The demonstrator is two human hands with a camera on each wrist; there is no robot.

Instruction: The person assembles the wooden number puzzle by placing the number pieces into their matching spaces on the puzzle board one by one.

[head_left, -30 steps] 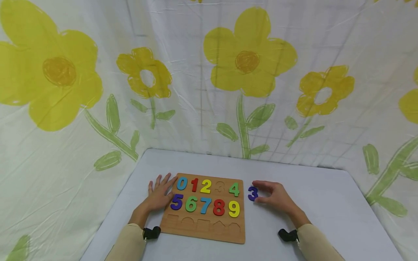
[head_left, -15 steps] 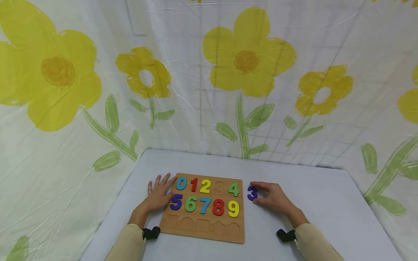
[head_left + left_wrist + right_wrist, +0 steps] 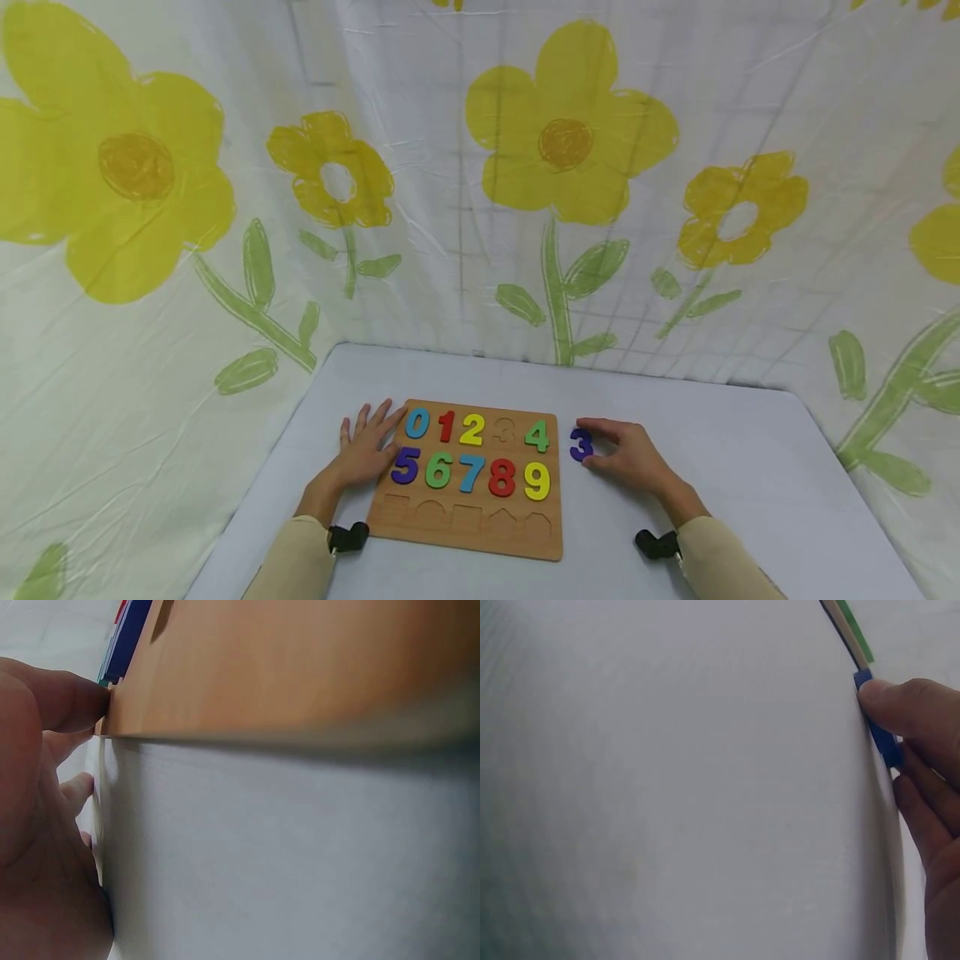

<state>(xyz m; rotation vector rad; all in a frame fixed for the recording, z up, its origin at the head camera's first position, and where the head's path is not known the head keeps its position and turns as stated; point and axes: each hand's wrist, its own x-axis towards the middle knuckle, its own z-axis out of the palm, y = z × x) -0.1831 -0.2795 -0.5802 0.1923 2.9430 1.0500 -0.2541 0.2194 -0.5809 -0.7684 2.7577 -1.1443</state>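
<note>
A wooden number puzzle board (image 3: 480,540) lies on the table, with coloured numerals set in two rows. The outlined recess for 3 (image 3: 504,430) in its upper row holds no piece. My left hand (image 3: 366,450) rests at the board's left edge with fingers spread, the thumb touching the edge beside the purple 5 (image 3: 406,465). Just right of the board, my right hand (image 3: 633,454) pinches a purple number 3 piece (image 3: 581,445) between thumb and fingers. In the right wrist view the piece (image 3: 877,724) shows edge-on, low at the table surface.
Several shallow shape recesses (image 3: 467,517) line the board's lower part. The white table (image 3: 720,467) extends to the right of my right hand. A curtain (image 3: 442,275) printed with yellow flowers hangs behind the table's back edge.
</note>
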